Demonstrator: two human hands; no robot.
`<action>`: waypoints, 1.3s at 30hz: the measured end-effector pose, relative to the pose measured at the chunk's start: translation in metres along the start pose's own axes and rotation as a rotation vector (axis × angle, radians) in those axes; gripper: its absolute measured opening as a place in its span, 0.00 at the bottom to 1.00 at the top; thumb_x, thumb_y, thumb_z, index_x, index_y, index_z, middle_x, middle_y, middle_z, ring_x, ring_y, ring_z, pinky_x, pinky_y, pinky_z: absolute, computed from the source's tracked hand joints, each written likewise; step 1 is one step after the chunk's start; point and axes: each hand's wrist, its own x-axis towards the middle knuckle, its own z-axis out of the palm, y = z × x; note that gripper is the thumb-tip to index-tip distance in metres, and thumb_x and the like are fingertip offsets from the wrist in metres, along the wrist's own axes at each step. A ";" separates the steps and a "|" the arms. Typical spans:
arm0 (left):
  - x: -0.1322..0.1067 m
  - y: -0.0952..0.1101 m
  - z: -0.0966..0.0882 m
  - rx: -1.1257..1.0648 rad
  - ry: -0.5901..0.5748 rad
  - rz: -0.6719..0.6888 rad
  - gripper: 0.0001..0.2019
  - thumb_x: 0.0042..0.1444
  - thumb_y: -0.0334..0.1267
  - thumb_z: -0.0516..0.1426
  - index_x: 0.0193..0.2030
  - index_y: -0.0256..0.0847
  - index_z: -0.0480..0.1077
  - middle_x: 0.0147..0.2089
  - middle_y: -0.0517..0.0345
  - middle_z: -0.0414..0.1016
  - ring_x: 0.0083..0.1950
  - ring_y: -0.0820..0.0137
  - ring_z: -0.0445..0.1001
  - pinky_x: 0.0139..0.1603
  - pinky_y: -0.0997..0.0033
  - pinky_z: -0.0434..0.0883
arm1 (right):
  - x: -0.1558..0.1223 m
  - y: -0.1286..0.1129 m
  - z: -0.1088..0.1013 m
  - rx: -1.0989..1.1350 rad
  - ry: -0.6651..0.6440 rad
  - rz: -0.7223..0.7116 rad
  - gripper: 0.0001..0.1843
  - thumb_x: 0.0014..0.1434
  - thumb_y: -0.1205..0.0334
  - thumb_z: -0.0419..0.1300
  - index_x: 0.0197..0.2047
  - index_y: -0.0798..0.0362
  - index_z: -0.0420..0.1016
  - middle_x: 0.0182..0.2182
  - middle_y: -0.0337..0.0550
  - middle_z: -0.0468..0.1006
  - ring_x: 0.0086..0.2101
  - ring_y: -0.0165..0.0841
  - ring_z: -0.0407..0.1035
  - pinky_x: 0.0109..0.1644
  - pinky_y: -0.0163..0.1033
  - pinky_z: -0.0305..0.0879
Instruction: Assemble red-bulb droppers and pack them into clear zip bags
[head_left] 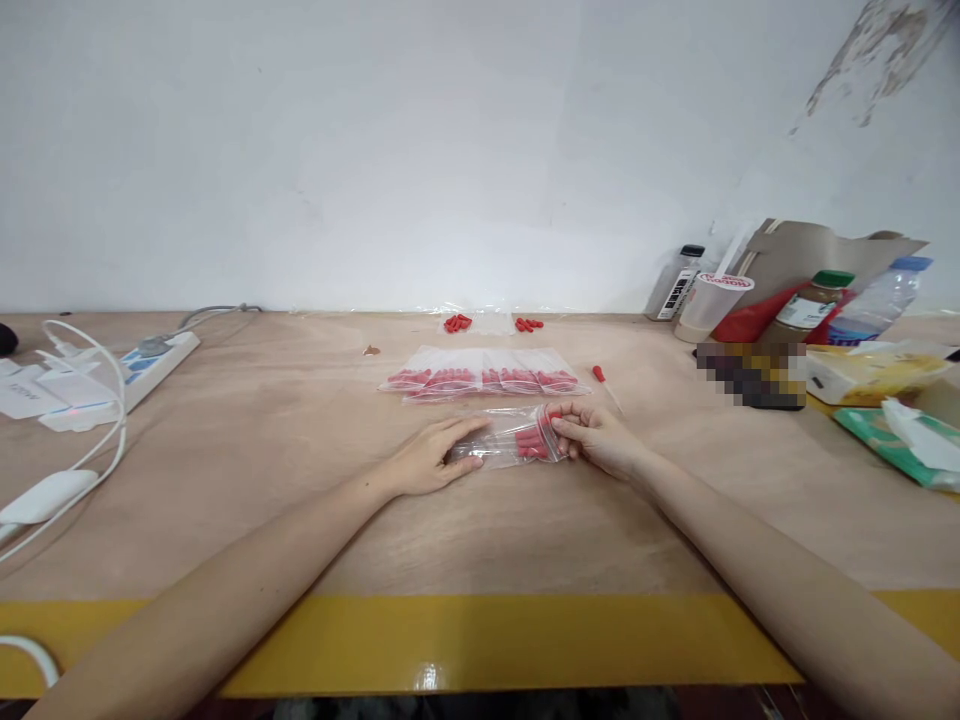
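Observation:
A clear zip-lock bag [499, 440] lies on the wooden table between my hands, with several red rubber caps [531, 441] inside its right end. My right hand [596, 437] pinches the bag's right end, where the zip strip runs. Some red shows by those fingertips; whether it is inside the bag I cannot tell. Resting at the bag's left end is my left hand [433, 456], its fingers stretched and apart from the thumb. Just beyond, a row of filled zip-lock bags [480, 372] overlaps, red caps along their near edges.
Two small piles of red caps, a left pile [457, 323] and a right pile [529, 325], lie near the wall. A red-topped dropper [598, 374] lies right of the row. Bottles, a cup [712, 300] and tissue packs [900, 440] stand right; a power strip [127, 380] lies left.

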 end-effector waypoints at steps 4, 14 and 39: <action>0.001 0.000 0.000 -0.003 0.001 -0.005 0.23 0.57 0.42 0.51 0.60 0.44 0.54 0.55 0.53 0.65 0.53 0.65 0.65 0.54 0.64 0.64 | 0.000 -0.008 0.008 -0.164 0.027 0.048 0.17 0.47 0.54 0.61 0.37 0.56 0.68 0.11 0.27 0.62 0.11 0.19 0.50 0.13 0.26 0.42; 0.001 -0.001 0.001 0.005 0.007 0.015 0.23 0.57 0.42 0.51 0.59 0.43 0.55 0.55 0.51 0.65 0.54 0.65 0.64 0.55 0.63 0.63 | 0.007 -0.001 0.020 -0.349 0.254 -0.025 0.12 0.46 0.56 0.60 0.30 0.53 0.63 0.15 0.30 0.65 0.11 0.21 0.54 0.12 0.28 0.49; 0.000 -0.006 0.004 0.089 -0.036 0.032 0.20 0.59 0.43 0.49 0.58 0.45 0.60 0.59 0.53 0.60 0.59 0.63 0.59 0.59 0.59 0.58 | 0.028 -0.011 -0.073 -1.345 0.597 0.159 0.24 0.51 0.67 0.50 0.52 0.65 0.59 0.40 0.66 0.70 0.41 0.50 0.68 0.39 0.49 0.61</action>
